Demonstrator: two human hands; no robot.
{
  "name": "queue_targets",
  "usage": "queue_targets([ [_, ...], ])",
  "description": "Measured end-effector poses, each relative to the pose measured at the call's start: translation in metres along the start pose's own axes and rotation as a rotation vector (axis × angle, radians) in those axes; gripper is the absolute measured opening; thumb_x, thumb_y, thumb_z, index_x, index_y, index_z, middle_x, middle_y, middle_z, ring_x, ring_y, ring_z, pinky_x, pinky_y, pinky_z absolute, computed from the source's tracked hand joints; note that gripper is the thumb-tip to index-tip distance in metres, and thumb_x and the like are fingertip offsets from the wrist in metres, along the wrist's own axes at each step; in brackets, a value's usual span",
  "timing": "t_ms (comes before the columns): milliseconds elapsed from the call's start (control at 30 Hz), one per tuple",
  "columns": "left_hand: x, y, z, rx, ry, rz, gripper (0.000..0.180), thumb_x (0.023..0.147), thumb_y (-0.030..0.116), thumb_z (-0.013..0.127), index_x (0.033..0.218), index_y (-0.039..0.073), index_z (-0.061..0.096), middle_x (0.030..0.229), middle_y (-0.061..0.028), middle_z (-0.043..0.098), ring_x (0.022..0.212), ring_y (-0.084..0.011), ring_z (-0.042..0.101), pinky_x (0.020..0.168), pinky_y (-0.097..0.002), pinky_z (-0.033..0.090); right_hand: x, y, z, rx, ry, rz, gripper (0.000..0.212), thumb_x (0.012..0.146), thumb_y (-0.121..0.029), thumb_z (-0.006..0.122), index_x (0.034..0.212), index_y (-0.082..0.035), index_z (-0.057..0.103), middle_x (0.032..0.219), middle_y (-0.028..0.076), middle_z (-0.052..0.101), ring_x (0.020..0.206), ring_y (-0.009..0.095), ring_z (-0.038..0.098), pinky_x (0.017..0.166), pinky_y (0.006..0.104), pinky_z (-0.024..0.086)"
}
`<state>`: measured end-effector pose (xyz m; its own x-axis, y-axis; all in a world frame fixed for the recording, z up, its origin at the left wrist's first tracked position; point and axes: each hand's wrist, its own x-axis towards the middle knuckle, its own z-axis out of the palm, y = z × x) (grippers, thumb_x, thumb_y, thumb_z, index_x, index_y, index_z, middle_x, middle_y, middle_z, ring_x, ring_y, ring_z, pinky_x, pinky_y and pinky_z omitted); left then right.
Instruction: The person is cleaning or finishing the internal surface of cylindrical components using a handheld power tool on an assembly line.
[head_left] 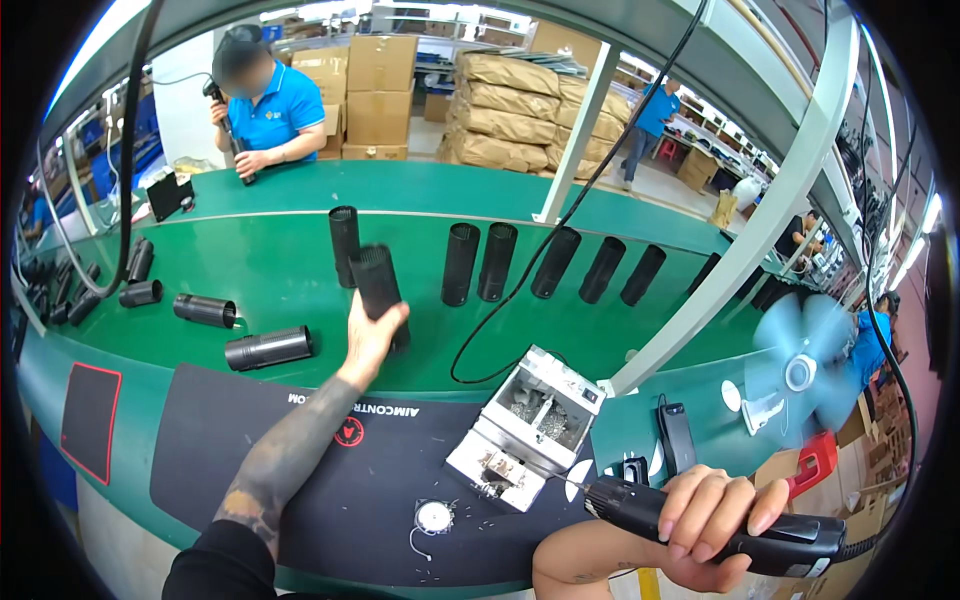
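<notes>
My left hand (372, 338) reaches out over the green bench, its fingers wrapped round an upright black cylindrical housing (376, 280). Just behind it stands another black cylinder (344, 240). At the lower right, my right hand (715, 520) grips a black electric screwdriver (630, 505) lying sideways, its cord running off to the right. The bit points left, close to the front of a white screw feeder (530, 420) with loose screws in its tray. A small round white part with a wire (434, 517) lies on the dark mat (350, 490), among scattered screws.
Several black cylinders (500, 262) stand in a row toward the back; others (270, 348) lie at the left. A spinning fan (800, 372) is at the right. A white post (730, 230) and hanging cable (590, 180) cross the bench. A co-worker (285, 110) works opposite.
</notes>
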<state>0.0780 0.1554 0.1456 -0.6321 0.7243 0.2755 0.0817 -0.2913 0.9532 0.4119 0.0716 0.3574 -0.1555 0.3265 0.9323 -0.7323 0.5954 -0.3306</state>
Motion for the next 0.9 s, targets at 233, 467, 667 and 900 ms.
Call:
queue_targets([
  [233,-0.13,0.026,-0.06,0.24,-0.261,0.068,0.06,0.069,0.016,0.077,0.121,0.003,0.049,0.109,-0.0133,0.055,0.096,-0.0252,0.056,0.087,-0.0355,0.045,-0.008,0.015,0.047,-0.014,0.022,-0.015,0.03,0.086,-0.019,0.061,0.105,-0.009,0.039,0.064,-0.002,0.054,0.044,0.007,0.051,0.046,0.0199,0.044],
  [467,-0.15,-0.04,-0.076,0.246,-0.359,0.367,0.068,0.061,0.009,0.078,0.122,0.004,0.05,0.116,-0.0133,0.054,0.103,-0.0289,0.056,0.088,-0.0351,0.046,-0.059,0.027,0.05,-0.039,0.059,0.224,0.036,0.085,-0.023,0.069,0.105,-0.011,0.042,0.067,-0.002,0.059,0.05,0.01,0.057,0.049,0.0231,0.046],
  [667,-0.163,-0.097,-0.085,0.246,-0.375,0.3,0.071,0.06,0.01,0.08,0.124,0.005,0.05,0.113,-0.0121,0.059,0.098,-0.0277,0.061,0.086,-0.0348,0.049,-0.102,0.053,0.038,-0.052,-0.026,0.352,0.03,0.08,-0.026,0.059,0.102,-0.01,0.05,0.073,-0.004,0.056,0.053,0.007,0.051,0.056,0.0237,0.039],
  [900,-0.166,-0.114,-0.091,0.268,-0.379,0.28,0.071,0.061,0.012,0.081,0.124,0.007,0.05,0.111,-0.0106,0.06,0.096,-0.0259,0.061,0.086,-0.0336,0.049,-0.11,0.052,0.025,0.035,-0.242,0.481,0.06,0.094,-0.041,0.056,0.142,-0.016,0.031,0.09,0.003,0.053,0.069,0.017,0.054,0.065,0.0355,0.048],
])
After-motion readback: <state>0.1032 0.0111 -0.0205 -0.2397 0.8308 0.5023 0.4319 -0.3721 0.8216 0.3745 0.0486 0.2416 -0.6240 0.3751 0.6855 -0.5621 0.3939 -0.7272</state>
